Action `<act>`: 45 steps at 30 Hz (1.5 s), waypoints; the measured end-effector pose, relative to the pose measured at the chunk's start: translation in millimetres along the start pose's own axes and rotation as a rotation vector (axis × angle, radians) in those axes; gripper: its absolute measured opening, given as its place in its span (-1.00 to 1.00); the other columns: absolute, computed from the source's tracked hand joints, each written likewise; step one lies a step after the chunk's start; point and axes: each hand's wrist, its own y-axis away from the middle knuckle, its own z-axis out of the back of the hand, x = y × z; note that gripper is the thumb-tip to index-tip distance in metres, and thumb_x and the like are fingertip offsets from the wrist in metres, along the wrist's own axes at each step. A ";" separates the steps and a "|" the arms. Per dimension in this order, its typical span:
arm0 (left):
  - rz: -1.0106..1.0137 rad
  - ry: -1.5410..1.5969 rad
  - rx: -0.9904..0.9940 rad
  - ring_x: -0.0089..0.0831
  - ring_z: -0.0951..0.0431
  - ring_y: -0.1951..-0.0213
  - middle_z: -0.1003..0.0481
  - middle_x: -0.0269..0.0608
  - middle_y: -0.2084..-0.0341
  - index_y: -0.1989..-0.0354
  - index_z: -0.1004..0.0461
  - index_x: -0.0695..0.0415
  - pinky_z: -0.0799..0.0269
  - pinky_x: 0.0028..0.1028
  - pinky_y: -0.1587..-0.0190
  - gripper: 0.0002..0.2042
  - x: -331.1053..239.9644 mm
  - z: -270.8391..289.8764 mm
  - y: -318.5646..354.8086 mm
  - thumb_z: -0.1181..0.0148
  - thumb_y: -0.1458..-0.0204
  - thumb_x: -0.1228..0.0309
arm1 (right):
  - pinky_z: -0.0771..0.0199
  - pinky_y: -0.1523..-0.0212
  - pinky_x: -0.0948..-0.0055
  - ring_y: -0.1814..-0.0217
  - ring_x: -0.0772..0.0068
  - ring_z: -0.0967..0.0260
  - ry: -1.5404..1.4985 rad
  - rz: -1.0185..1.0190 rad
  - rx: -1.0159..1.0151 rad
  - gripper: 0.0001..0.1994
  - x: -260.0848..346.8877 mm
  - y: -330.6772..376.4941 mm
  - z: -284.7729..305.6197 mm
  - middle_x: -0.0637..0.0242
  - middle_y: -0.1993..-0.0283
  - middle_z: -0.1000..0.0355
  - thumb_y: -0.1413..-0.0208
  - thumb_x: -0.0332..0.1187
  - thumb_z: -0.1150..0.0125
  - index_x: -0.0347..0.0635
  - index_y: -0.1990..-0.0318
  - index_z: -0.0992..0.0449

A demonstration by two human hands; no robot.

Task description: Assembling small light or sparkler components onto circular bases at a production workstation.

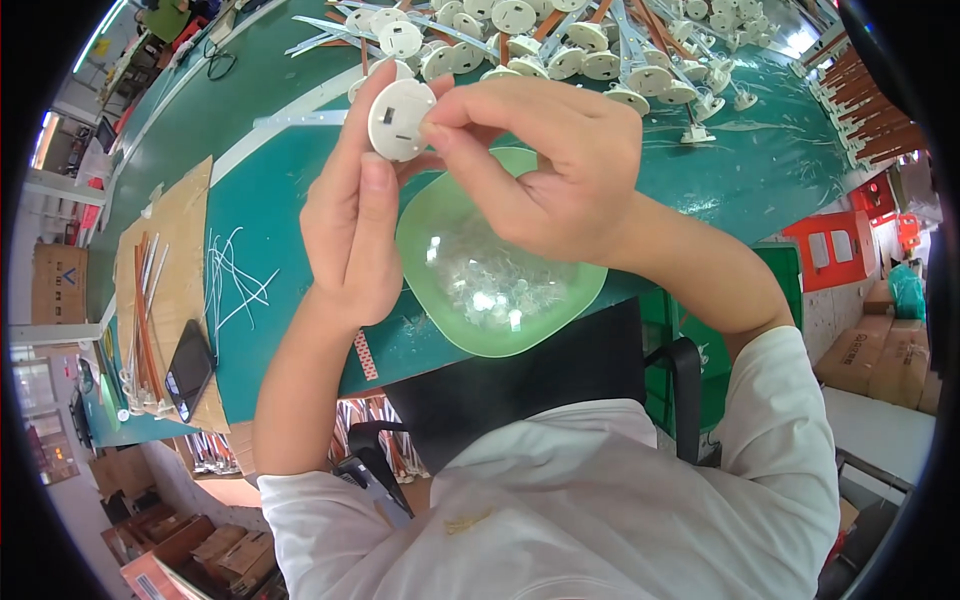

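A round white plastic disc (401,120) with a dark rectangular slot and a thin slit is raised above the table. My left hand (350,220) holds it from the left, thumb at its lower edge and fingers behind. At the disc's right edge, my right hand (560,165) pinches with thumb and forefinger; whatever lies between those fingertips is too small to make out. Below my hands stands a green bowl (430,300) with many small clear plastic pieces (495,280) in it. A pale flat strip (300,118) shows to the left of the disc, behind my left hand.
Many similar white discs (590,65) with brown and pale strips are piled at the back of the green table (270,200). On the left, a cardboard sheet (200,240) carries brown strips and a dark phone (190,370), with loose white ties (235,275) beside it. Green crates (770,280) stand at the right.
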 end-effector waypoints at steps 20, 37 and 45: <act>0.058 -0.115 -0.057 -0.43 -0.53 0.02 -0.54 0.09 0.04 -0.26 -0.28 0.35 -0.50 -0.42 -0.02 -0.56 1.3 7.6 -1.8 -0.09 -0.19 0.60 | -0.48 0.51 0.48 0.50 0.31 -0.51 0.105 0.075 0.195 -0.84 -11.9 1.2 6.2 0.25 0.44 -0.54 0.15 -0.60 -0.34 -0.28 0.34 -0.57; 0.238 -0.017 -0.096 -0.36 -0.58 0.04 -0.51 0.15 0.01 -0.22 -0.33 0.35 -0.49 -0.37 -0.08 -0.54 6.5 9.2 2.1 -0.17 -0.10 0.68 | -0.39 0.57 0.41 0.53 0.26 -0.43 0.097 0.033 0.171 -0.82 -9.3 7.9 -3.5 0.24 0.42 -0.52 0.17 -0.64 -0.27 -0.28 0.34 -0.53; 0.206 -0.055 -0.161 -0.42 -0.54 0.01 -0.54 0.01 0.05 -0.21 -0.35 0.32 -0.43 -0.44 -0.09 -0.60 -12.5 23.1 -11.9 -0.11 -0.17 0.62 | -0.52 0.38 0.44 0.40 0.27 -0.52 0.057 0.016 0.133 -0.80 -14.9 -0.3 -11.7 0.23 0.32 -0.56 0.09 -0.52 -0.40 -0.21 0.25 -0.59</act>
